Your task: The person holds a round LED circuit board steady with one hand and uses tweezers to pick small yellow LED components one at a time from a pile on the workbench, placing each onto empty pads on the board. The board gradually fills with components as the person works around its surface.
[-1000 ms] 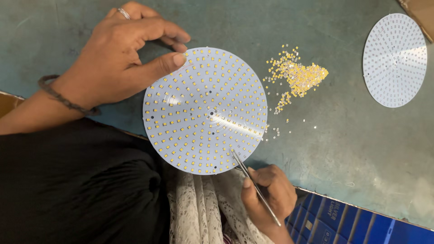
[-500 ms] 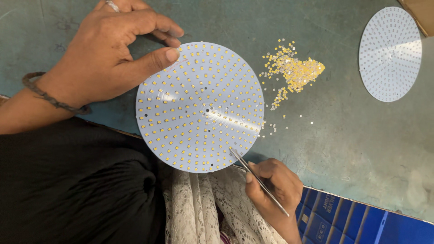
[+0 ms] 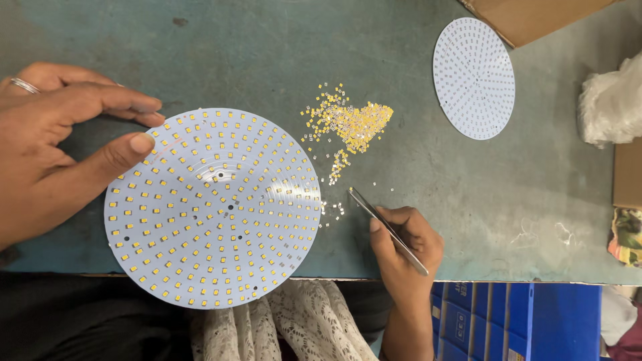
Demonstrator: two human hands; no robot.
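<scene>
Two hands, left hand (image 3: 53, 154) steadying round board (image 3: 212, 207), right hand (image 3: 404, 244) gripping tweezers (image 3: 388, 230)

I see a second white round board (image 3: 474, 78), bare of yellow parts, near the bench's (image 3: 468, 180) far right corner just beside a cardboard box (image 3: 528, 17), crumpled white plastic (image 3: 612, 100) at the right edge, and blue crates (image 3: 528, 321) below the near edge.

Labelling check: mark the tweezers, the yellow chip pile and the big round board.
tweezers (image 3: 388, 230), head view, mid shaft
yellow chip pile (image 3: 351, 122), head view, dense centre
big round board (image 3: 212, 207), head view, centre
</scene>
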